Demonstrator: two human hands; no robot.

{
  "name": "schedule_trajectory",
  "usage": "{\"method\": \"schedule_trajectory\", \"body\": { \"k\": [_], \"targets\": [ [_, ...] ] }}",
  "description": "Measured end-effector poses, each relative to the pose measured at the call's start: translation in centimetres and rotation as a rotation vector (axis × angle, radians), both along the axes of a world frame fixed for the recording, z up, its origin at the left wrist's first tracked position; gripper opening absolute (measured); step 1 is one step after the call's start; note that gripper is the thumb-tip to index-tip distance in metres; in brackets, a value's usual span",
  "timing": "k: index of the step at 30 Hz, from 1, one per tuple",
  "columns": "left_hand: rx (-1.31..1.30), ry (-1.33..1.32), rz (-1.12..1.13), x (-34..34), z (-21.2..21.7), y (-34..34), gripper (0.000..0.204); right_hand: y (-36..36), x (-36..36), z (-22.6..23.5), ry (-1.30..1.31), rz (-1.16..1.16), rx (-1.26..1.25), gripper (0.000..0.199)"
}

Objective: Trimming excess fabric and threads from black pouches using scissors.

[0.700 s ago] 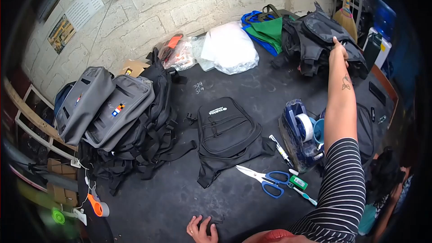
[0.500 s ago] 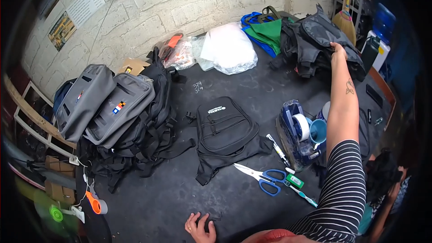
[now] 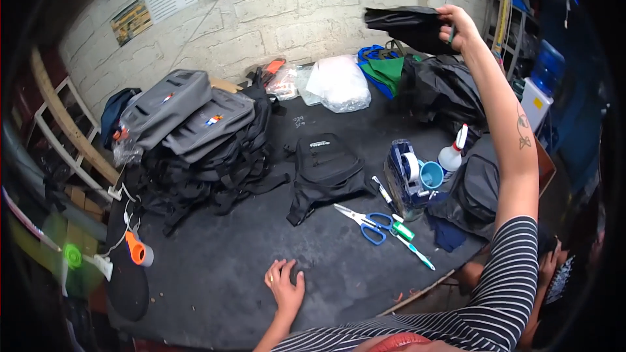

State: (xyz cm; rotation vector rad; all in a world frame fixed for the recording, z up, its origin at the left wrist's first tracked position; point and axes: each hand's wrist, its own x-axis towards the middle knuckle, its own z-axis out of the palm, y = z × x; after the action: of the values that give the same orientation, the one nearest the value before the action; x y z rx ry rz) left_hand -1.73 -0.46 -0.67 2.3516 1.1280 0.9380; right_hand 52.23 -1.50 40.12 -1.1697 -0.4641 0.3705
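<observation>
My right hand (image 3: pixel 458 28) is raised at the upper right, its fingers closed on the edge of a black bag (image 3: pixel 407 21). The bag is seen edge-on and slightly blurred, held above a pile of dark bags (image 3: pixel 450 88). Near the front of the table, my left hand (image 3: pixel 285 283) rests on the dark top, fingers apart and nothing in it. Beyond the left hand lies a small black bag (image 3: pixel 328 166) with white lettering and straps. Scissors (image 3: pixel 373 227) with blue handles lie just right of that hand.
Grey and black backpacks (image 3: pixel 195 114) are stacked at left. A tape dispenser (image 3: pixel 405 173), blue cup (image 3: pixel 431 174), spray bottle (image 3: pixel 451 155) and dark bag (image 3: pixel 479 186) stand at right. A green-capped bottle (image 3: pixel 403 229), toothbrush (image 3: pixel 417 254) and orange tape dispenser (image 3: pixel 137 249) lie about. Another person (image 3: pixel 554 267) is at lower right.
My right hand has lifted the black bag up from the pile. My left hand has slid farther onto the table. The view has shifted, bringing the spray bottle into sight.
</observation>
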Motion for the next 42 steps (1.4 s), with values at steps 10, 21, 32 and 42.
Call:
{"method": "schedule_trajectory", "body": {
  "k": [10, 21, 32, 42],
  "targets": [
    [-0.004, -0.590, 0.053, -2.6, 6.9, 2.1, 0.118, -1.0, -26.2, -6.9, 0.461, 0.864, 0.047, 0.030],
    [0.226, -0.782, 0.332, -13.6, 15.7, 3.3, 0.085, -1.3, -40.2, -15.1, 0.434, 1.435, 0.038, 0.036],
    [0.228, -0.231, 0.559, -20.8, 7.8, 6.2, 0.063, -9.4, -34.3, -40.4, -0.746, 0.356, -0.652, 0.046],
    [-1.176, -1.338, 0.244, -15.7, -0.3, -7.0, 0.020, -15.9, -33.3, -41.1, -1.131, -0.051, -0.769, 0.050]
  ]
}}
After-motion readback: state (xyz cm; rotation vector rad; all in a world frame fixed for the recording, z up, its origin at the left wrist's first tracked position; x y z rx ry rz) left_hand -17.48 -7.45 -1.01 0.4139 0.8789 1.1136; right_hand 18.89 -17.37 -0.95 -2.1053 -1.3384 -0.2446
